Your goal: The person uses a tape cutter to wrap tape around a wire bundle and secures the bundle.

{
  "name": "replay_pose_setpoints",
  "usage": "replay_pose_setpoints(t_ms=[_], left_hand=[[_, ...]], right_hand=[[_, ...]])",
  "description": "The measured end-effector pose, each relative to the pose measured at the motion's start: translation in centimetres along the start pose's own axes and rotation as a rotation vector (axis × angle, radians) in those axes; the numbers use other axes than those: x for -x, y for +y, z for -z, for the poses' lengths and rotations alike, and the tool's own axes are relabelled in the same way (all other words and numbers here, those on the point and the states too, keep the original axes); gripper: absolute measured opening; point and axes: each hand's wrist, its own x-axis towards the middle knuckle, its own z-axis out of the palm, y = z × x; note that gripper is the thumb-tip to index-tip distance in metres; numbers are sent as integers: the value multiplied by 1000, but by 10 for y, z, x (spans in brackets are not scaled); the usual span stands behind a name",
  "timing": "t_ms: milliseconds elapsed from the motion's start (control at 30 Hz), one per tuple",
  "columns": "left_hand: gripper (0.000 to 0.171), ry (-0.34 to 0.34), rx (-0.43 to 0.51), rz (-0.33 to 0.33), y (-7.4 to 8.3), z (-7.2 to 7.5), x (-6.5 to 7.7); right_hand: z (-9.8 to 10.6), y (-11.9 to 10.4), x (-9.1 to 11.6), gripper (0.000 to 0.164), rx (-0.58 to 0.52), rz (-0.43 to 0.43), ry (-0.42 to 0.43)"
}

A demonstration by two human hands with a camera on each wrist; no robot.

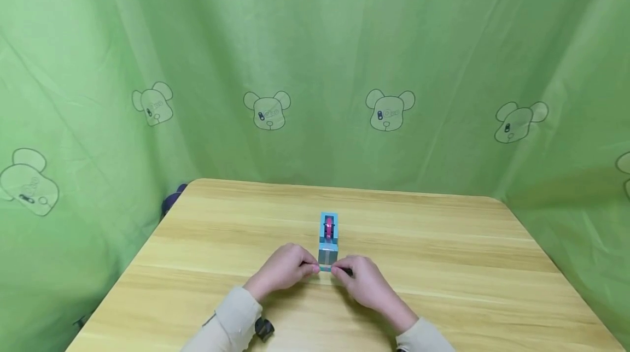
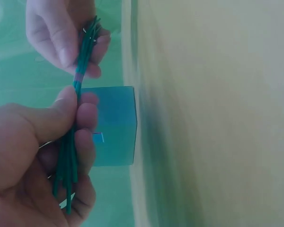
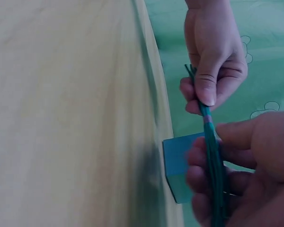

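Observation:
A slim bundle of thin green strands (image 1: 325, 269) lies crosswise between both hands, just in front of a blue tape dispenser (image 1: 322, 247). My left hand (image 1: 287, 267) pinches one end between thumb and fingers, and my right hand (image 1: 364, 281) pinches the other. A narrow purplish band (image 2: 79, 76) circles the bundle at its middle, between the two grips. Loose strand ends stick out past the fingers in the left wrist view. The dispenser's blocky body (image 3: 176, 158) shows behind the bundle in the right wrist view. A pink tape roll (image 1: 329, 227) sits in its top slot.
The wooden table (image 1: 418, 232) reaches back to a green curtain (image 1: 325, 40) printed with bear heads, which also hangs at both sides. A small black item (image 1: 264, 329) is beside the left sleeve. Something dark purple (image 1: 172, 199) shows past the table's far left corner.

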Motion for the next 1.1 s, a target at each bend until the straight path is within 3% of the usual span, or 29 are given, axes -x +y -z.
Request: replay_pose_setpoints(t_ms=[200, 500, 833, 1100], left_hand=[[9, 63, -59, -38, -1, -1, -2], [8, 127, -262, -60, 7, -3, -1], [21, -17, -114, 50, 6, -3, 1], [18, 18, -42, 56, 3, -5, 1]], right_hand=[[3, -2, -3, 18, 20, 18, -53], [1, -1, -2, 10, 89, 16, 34], [-3, -1, -2, 10, 121, -12, 91], [-5, -2, -2, 9, 140, -8, 114]])
